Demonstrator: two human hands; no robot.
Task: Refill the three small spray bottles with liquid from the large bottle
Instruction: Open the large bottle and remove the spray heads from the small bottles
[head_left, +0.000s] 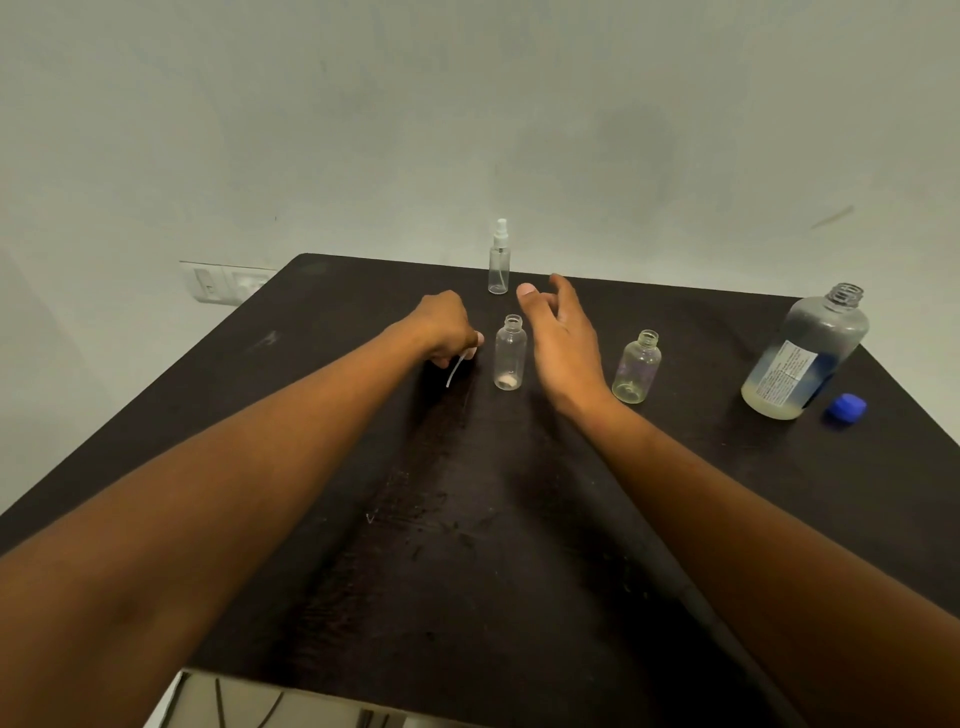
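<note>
Two small clear bottles stand uncapped on the dark table (467, 545): one in the middle (509, 353) and one to its right (637, 368). A third small bottle (499, 258) with its white spray top on stands farther back. My left hand (447, 328) grips a spray head just left of the middle bottle; its thin white dip tube (455, 371) hangs down from my fingers. My right hand (561, 338) hovers with relaxed fingers just right of the middle bottle and holds nothing. The large bottle (804, 354) stands uncapped at the far right with a little pale liquid at its bottom.
A blue cap (847, 406) lies on the table beside the large bottle. A white wall switch plate (228, 283) sits beyond the table's back left corner. The table ends close behind the capped bottle, against a plain wall.
</note>
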